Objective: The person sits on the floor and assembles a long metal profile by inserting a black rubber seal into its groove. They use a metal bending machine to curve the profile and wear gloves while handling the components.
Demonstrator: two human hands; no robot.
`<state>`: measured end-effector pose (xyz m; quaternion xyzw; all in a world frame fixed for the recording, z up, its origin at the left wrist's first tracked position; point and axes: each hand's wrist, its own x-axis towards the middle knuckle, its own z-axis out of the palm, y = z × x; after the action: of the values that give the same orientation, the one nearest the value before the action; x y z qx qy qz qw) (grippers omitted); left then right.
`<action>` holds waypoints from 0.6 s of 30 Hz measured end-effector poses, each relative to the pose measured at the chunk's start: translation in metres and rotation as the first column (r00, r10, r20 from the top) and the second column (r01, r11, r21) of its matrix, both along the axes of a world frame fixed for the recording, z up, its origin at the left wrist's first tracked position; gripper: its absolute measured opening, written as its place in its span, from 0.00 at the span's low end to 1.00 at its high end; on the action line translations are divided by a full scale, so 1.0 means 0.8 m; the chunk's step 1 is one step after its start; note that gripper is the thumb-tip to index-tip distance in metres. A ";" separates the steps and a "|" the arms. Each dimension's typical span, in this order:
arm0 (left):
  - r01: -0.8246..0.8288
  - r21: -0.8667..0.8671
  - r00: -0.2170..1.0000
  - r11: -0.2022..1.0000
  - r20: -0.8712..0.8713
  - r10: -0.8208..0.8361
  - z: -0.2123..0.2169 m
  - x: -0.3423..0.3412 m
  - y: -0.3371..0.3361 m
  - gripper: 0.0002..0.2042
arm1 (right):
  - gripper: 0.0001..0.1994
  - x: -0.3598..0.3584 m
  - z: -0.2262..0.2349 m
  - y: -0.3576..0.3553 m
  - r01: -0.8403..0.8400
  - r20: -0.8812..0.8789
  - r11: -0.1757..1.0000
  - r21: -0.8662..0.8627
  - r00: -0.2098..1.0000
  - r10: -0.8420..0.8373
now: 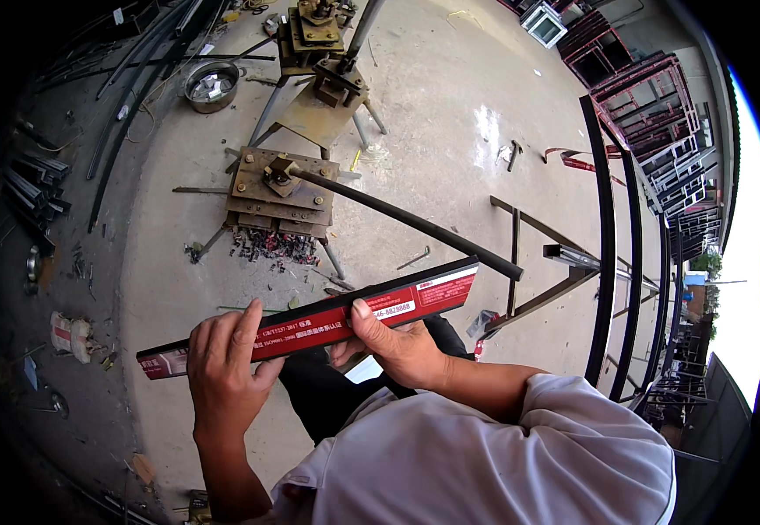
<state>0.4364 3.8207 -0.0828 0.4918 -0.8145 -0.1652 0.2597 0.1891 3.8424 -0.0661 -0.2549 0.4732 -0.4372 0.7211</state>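
Across my lap I hold a long frame profile (314,325), dark along its edges and covered with red printed film, its right end cut at a slant. My left hand (227,363) grips it near the left end, fingers laid over the film. Nearer the middle, my right hand (389,341) has its thumb pressed on the red face, the other fingers curled underneath. Just beyond the profile stands a rusty punch press (282,194) on legs, with a long lever bar (406,220) reaching toward the right. Small offcuts (277,246) lie heaped below it.
More presses (314,96) stand behind. A round metal pan (212,86) holds pieces at the far left. Dark bars on a rack (603,227) rise at right, near a hammer (514,155) on the floor. Stacked frames (651,96) line the far right; profiles (30,197) litter the left.
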 end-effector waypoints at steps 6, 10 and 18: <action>-0.040 -0.401 0.983 0.915 0.147 0.108 0.123 -0.105 -0.028 0.43 | 0.22 -0.133 0.133 0.005 0.171 0.121 0.959 -0.226 0.982 -0.147; -0.133 -0.546 0.990 0.827 -0.044 0.131 0.146 -0.227 -0.029 0.36 | 0.23 -0.264 0.152 -0.003 0.374 0.302 0.869 -0.325 0.911 -0.280; -0.049 0.193 0.990 0.980 -0.123 0.073 0.077 -0.441 -0.032 0.20 | 0.19 -0.540 0.099 -0.044 0.570 0.321 0.776 -0.269 0.813 -0.486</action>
<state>0.0834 3.7954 -0.0213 0.5273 -0.7610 -0.2655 0.2688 -0.2430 3.8071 0.0127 -0.1825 0.3513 -0.7273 0.5607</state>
